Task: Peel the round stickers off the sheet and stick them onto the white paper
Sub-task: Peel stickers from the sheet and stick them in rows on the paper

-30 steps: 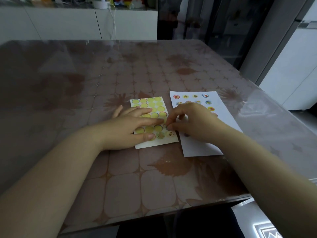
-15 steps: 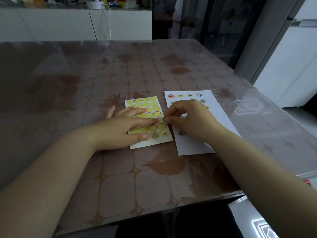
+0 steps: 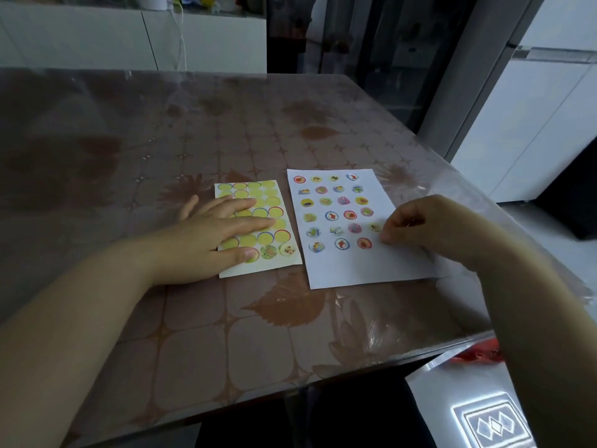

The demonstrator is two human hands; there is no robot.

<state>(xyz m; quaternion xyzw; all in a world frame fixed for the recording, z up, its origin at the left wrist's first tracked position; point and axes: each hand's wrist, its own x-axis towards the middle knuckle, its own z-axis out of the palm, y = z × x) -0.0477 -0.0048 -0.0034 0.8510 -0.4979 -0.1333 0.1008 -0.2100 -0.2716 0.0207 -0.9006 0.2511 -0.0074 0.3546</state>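
From the head camera I saw my left hand [image 3: 206, 240] lying flat on the sticker sheet [image 3: 258, 270], fingers straight and spread, thumb along its near edge, pressing it to the table [image 3: 193, 334]. Two picture stickers [image 3: 268, 252] sat in the sheet's nearest row. Just beside it lay the white paper [image 3: 371, 270], bearing rows of round stickers [image 3: 331, 216]. My right hand [image 3: 429, 227] hovered over the paper's right side, fingers curled, tips bunched low at the paper. I could not tell whether they pinched a sticker.
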